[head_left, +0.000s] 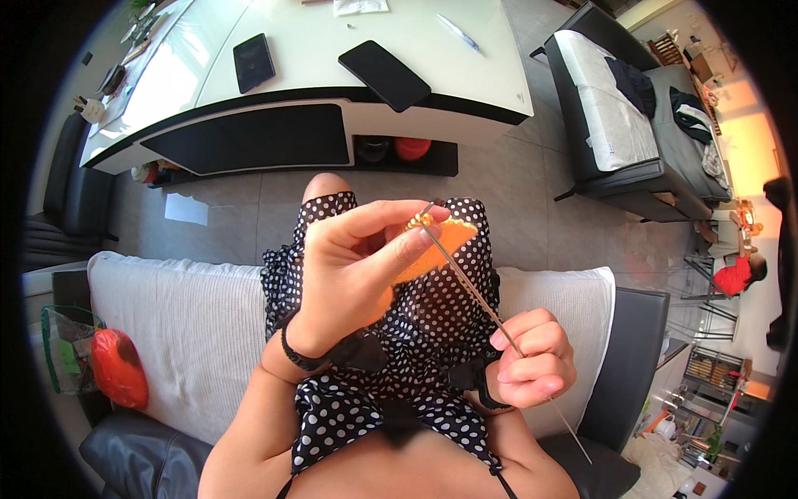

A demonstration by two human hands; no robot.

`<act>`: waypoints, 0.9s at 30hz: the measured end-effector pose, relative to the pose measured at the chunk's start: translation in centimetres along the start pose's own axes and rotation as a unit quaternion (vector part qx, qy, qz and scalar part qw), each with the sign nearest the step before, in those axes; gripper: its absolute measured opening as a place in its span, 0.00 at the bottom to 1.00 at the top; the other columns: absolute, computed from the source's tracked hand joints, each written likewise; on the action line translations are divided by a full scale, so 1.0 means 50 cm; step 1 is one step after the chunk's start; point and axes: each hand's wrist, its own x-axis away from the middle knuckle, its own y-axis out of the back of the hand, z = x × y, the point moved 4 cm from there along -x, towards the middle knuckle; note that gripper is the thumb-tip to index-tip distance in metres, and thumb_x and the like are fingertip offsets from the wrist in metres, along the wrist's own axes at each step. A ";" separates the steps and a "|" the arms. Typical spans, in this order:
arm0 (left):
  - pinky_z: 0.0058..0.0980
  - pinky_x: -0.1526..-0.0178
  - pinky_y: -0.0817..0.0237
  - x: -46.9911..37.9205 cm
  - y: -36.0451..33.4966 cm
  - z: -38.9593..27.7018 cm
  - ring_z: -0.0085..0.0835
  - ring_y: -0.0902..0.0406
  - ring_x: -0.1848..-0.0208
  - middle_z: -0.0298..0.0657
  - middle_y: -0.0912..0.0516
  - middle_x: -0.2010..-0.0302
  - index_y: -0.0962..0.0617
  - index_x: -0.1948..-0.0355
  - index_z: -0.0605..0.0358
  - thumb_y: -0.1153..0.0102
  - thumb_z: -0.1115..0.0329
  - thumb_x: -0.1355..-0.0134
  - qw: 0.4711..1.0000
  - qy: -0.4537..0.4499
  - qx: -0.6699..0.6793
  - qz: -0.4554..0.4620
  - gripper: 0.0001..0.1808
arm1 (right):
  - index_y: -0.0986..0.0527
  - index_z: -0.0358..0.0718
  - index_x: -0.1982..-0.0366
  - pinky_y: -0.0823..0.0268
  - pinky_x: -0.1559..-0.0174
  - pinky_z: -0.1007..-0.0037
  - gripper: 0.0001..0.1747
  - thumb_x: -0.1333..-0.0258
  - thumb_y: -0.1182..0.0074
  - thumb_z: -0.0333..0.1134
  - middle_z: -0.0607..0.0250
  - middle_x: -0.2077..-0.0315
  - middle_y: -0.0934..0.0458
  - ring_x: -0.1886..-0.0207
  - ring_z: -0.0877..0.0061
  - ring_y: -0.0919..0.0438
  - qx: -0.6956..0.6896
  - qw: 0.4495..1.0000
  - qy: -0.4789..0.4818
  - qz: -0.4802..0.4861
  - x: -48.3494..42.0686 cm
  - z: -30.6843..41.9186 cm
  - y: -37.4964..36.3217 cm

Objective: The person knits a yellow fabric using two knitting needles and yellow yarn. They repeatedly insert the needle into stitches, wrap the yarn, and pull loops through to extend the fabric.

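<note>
My left hand (355,262) pinches a piece of orange knitting (430,256) at its upper edge, where yellow-orange stitches sit near the tip of a knitting needle. The knitting hangs behind the fingers, above my lap, and is partly hidden by the hand. From the stitches a thin metal knitting needle (467,284) slants down to the right. My right hand (536,362) is closed around its lower part, and the thin end comes out below the fist. A polka-dot dress (399,349) covers my lap.
A white table (299,56) in front bears two black phones (384,75) (254,63) and a pen (459,34). I sit on a sofa with a white cover (187,324); a red plastic bag (118,368) lies at left. Another sofa (623,118) stands far right. A person in red (732,276) is beyond.
</note>
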 end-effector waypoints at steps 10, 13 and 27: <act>0.18 0.55 0.32 0.006 -0.010 -0.008 0.21 0.22 0.61 0.41 0.17 0.62 0.20 0.58 0.69 0.42 0.77 0.42 0.999 0.015 -0.042 0.028 0.10 | 0.30 0.39 0.88 0.38 0.85 0.78 0.32 0.33 0.64 0.49 0.67 0.84 0.36 0.83 0.73 0.29 0.007 1.000 -0.009 -0.011 0.002 -0.001 -0.006; 0.19 0.54 0.32 0.009 -0.013 -0.009 0.21 0.22 0.58 0.43 0.17 0.59 0.21 0.56 0.69 0.44 0.75 0.40 0.997 0.018 -0.013 0.068 0.12 | 0.32 0.39 0.87 0.39 0.84 0.78 0.31 0.32 0.67 0.49 0.66 0.83 0.37 0.83 0.74 0.31 -0.020 0.999 -0.023 -0.017 0.006 -0.005 -0.011; 0.23 0.58 0.31 -0.002 -0.005 0.007 0.26 0.21 0.65 0.43 0.16 0.68 0.18 0.68 0.69 0.44 0.69 0.41 0.989 0.082 0.075 0.100 0.10 | 0.33 0.34 0.49 0.30 0.64 0.83 0.31 0.56 0.33 0.29 0.54 0.51 0.30 0.50 0.73 0.26 -0.128 0.944 -0.298 0.069 0.006 -0.049 -0.045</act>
